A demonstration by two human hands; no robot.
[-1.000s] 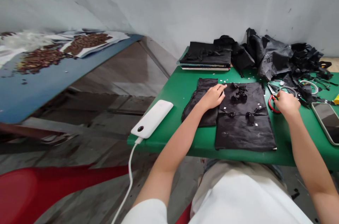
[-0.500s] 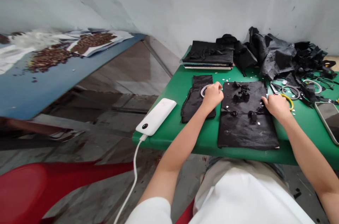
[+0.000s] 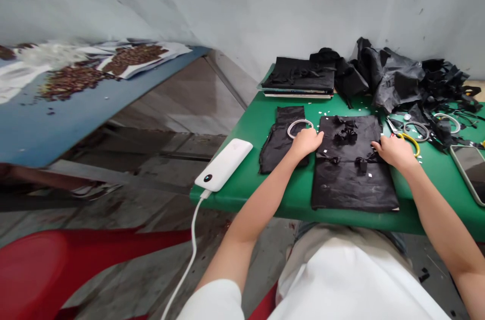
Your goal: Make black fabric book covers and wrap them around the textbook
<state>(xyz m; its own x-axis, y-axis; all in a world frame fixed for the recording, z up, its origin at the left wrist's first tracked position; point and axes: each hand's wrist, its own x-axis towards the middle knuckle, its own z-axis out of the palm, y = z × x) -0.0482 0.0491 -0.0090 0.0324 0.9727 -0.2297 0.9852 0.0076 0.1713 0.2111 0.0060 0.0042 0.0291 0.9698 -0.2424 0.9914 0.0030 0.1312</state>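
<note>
Both of my hands on a black fabric-like panel (image 3: 354, 183) at the near edge of a green table (image 3: 297, 189): my left hand (image 3: 308, 142) meets the panel's left edge and my right hand (image 3: 396, 151) its right edge. The right thumb is laid along the border — the other fingers are largely hidden, and for neither hand can I tell whether the grip is clamped or merely resting. The only marking region, the round display on a single white power bank (image 3: 227, 161), is too small to read. Counts: one larger panel with several bunched black ties; one smaller black piece (image 3: 278, 141) to its left; three rings — a pale ring (image 3: 291, 130) over the smaller piece, partly behind my left hand, then a grey ring (image 3: 424, 133) and a white ring (image 3: 454, 120) to the right; one phone (image 3: 470, 171); one stack (image 3: 299, 76) topped in black beside a crumpled black heap (image 3: 397, 80). Scissors with a yellow loop (image 3: 417, 148) lie just beyond my right hand. Compared with half a second earlier, my left hand has moved lower and more of the pale ring shows; one second earlier, my right hand was at the scissors.
</note>
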